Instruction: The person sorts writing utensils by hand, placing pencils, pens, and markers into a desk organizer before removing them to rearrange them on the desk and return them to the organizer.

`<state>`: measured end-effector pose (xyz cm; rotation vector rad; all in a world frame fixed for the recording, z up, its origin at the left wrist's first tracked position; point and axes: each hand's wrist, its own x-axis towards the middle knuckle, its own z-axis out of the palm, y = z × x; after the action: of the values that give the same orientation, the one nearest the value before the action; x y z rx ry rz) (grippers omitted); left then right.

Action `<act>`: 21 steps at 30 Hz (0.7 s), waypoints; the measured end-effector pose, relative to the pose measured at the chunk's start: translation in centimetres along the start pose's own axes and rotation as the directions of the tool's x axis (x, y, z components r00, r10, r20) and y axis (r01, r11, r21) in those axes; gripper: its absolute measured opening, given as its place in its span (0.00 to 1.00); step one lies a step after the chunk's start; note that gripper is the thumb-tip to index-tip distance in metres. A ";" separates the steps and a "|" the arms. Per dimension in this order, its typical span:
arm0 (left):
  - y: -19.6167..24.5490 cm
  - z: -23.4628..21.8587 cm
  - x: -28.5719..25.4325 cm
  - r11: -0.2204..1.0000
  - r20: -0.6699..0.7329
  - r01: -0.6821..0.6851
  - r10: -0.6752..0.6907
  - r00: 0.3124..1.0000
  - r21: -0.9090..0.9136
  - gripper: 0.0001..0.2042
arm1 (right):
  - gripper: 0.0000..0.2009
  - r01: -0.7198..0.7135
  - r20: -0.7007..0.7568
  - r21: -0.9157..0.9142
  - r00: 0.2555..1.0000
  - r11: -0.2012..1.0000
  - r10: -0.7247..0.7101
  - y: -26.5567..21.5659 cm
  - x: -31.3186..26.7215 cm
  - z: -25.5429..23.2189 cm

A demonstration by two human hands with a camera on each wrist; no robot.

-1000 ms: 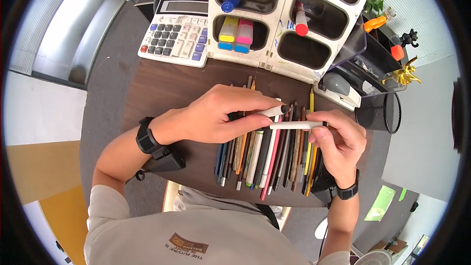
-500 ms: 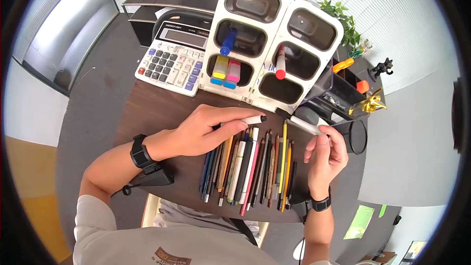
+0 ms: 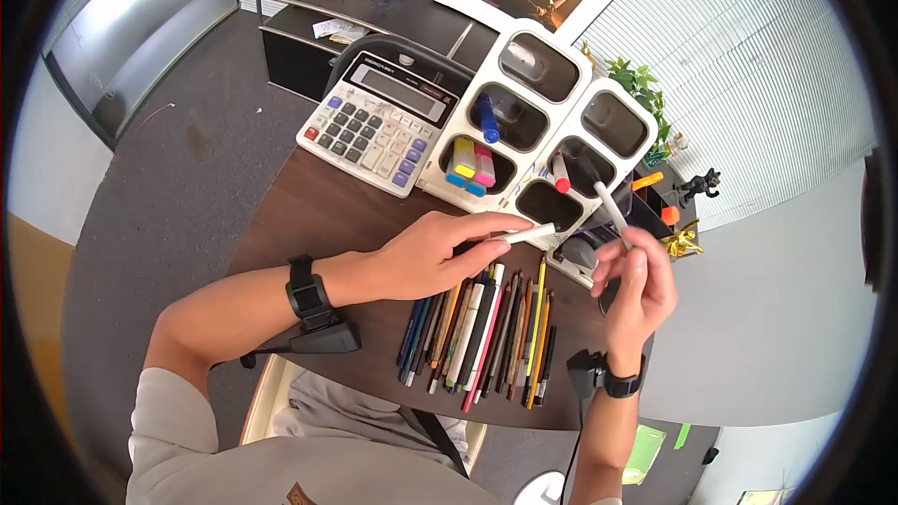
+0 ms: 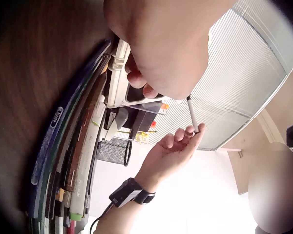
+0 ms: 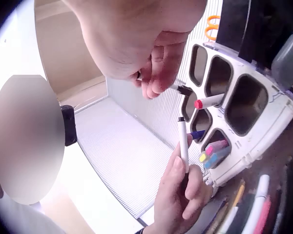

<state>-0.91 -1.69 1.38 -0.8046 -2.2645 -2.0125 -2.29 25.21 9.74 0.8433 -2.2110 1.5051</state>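
Between right hand's thumb and fingers, right-hand marker pinched, dark end towards organizer; whether inside compartment, cannot tell. Between left hand's thumb and forefinger, left-hand marker pinched. Best done with light grip near rear end, marker tilted in line with opening, fingertips clear of rim. Just beyond right fingertips, red-capped marker narrows way in. Below left fingers, pen row near desk edge; wrist best carried high. Beyond left knuckles, bare desk up to calculator.

2 held mkrs, 2 hltrs, 1 calc
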 end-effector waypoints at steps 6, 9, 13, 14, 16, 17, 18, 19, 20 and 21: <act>-1.0 0.6 0.2 0.992 -0.073 -0.125 0.127 0.989 0.019 0.16 | 0.14 -0.081 0.124 0.021 0.989 0.997 0.077 -0.6 5.1 2.8; -0.4 0.1 -0.1 0.999 -0.048 -0.053 0.053 0.997 -0.011 0.17 | 0.13 0.012 0.086 -0.005 0.996 1.000 -0.012 -0.4 6.4 3.1; -0.5 0.1 -0.2 0.999 -0.040 -0.020 0.018 0.999 -0.031 0.19 | 0.14 0.017 0.053 -0.055 0.998 0.998 -0.014 -1.0 8.4 3.3; -0.5 0.2 -0.1 0.999 -0.048 -0.013 0.011 0.999 -0.041 0.20 | 0.14 -0.016 0.068 -0.051 0.997 0.999 0.020 -1.0 9.0 3.6; -0.6 0.3 0.0 0.999 -0.053 -0.022 0.019 0.998 -0.038 0.20 | 0.13 -0.066 0.094 -0.064 0.993 0.996 0.072 -0.7 10.0 3.9; -0.8 0.4 0.0 0.999 -0.053 -0.036 0.035 0.998 -0.026 0.20 | 0.13 -0.082 0.106 -0.080 0.990 0.993 0.090 -0.2 10.5 4.2; -0.9 0.4 0.0 0.999 -0.054 -0.051 0.050 0.997 -0.013 0.20 | 0.13 -0.096 0.118 -0.095 0.987 0.991 0.107 0.1 10.9 4.4; -0.8 0.3 0.0 0.999 -0.049 -0.052 0.052 0.997 -0.005 0.20 | 0.13 -0.101 0.124 -0.107 0.986 0.989 0.114 0.2 11.3 4.6; -0.7 0.2 0.0 0.999 -0.046 -0.052 0.052 0.998 0.003 0.20 | 0.13 -0.114 0.135 -0.109 0.983 0.987 0.128 0.3 11.6 4.8; -0.6 0.2 0.0 0.999 -0.041 -0.053 0.053 0.998 0.010 0.20 | 0.13 -0.126 0.145 -0.112 0.979 0.986 0.142 0.5 11.9 5.0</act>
<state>-1.04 -1.58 0.80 -0.8053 -2.2044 -1.9764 -11.47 17.35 14.33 0.8157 -2.4791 1.4134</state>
